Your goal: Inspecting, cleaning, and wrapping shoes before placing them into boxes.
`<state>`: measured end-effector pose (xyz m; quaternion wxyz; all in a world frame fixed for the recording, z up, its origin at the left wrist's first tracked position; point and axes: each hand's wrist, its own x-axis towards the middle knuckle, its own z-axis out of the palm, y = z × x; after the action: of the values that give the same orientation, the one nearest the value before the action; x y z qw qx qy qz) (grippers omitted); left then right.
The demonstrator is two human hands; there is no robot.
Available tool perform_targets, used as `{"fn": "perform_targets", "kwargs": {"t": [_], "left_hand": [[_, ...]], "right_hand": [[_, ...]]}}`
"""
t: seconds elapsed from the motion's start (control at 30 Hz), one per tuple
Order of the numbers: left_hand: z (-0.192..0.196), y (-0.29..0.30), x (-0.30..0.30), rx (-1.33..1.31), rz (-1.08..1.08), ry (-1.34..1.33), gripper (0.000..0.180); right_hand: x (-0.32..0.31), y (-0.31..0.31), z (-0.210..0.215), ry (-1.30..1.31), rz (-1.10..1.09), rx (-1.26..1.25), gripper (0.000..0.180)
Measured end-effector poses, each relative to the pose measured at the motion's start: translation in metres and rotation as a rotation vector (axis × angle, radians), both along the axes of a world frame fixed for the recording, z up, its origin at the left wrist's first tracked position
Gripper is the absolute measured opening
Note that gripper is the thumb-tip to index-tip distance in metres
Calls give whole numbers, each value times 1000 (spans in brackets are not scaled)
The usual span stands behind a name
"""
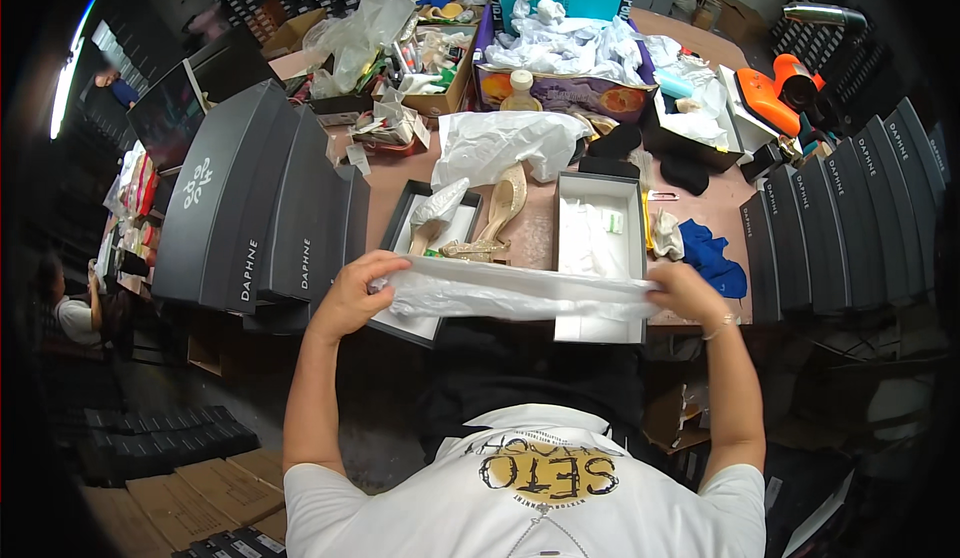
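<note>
A folded strip of thin white tissue paper (525,293) is stretched sideways between my two hands, close to the table's front edge. My left hand (362,290) pinches its left end, and my right hand (690,294) grips the right end. Beneath the paper's left part lies an open dark shoe box (402,220) with a shoe partly wrapped in white (432,210). Beside that shoe, a gold glittery high-heeled shoe (503,204) rests on the table. Under the paper's right part sits an open box part with a white inside (570,330), holding white paper and a small packet.
Dark shoe boxes stand in rows at the left (225,198) and right (840,228). A blue cloth (714,260) lies right of the white-lined box. Behind are crumpled white paper (505,148), a bottle (521,93), a purple carton (560,95) full of paper and an orange tool (768,103).
</note>
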<state>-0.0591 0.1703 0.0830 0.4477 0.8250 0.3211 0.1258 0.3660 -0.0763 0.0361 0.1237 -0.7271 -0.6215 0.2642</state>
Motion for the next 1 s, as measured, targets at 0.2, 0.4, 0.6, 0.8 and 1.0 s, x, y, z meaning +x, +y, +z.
{"fn": "perform_targets", "kwargs": {"t": [0.2, 0.4, 0.6, 0.8, 1.0], "left_hand": [[-25, 1, 16, -34, -66, -7, 39], [-6, -2, 28, 212, -206, -115, 36], [-27, 25, -12, -263, 339, -391, 30], [-89, 20, 118, 202, -118, 141, 35], [-106, 18, 170, 199, -10, 187, 49]], "right_hand": [[17, -35, 46, -185, -324, 145, 28], [-87, 92, 13, 80, 212, 389, 34], [-56, 58, -18, 79, 138, 185, 15], [-37, 10, 12, 453, -415, 180, 12], [-31, -21, 3, 506, -555, 185, 14]]}}
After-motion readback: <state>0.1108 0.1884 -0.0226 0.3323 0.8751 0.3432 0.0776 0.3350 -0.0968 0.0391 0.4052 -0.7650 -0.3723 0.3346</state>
